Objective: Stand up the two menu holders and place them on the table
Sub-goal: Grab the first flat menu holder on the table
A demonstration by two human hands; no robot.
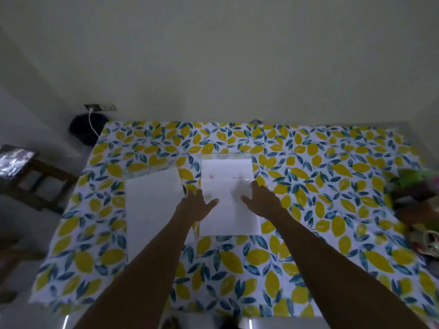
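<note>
Two clear menu holders with white sheets inside lie flat on the lemon-print tablecloth (308, 186). The left menu holder (152, 205) is angled slightly. The right menu holder (226, 172) lies straight, with faint pink marks on its sheet. Both my hands hover over the right holder's lower half. My left hand (196, 205) is at its left edge and my right hand (260, 200) at its right edge. Fingers of both are spread, and neither grips anything.
A heap of colourful items (418, 193) sits at the table's right edge. A dark wooden chair (31, 181) stands left of the table, a black round object (86, 131) and a wall socket with a white cable behind it. The wall runs along the far edge.
</note>
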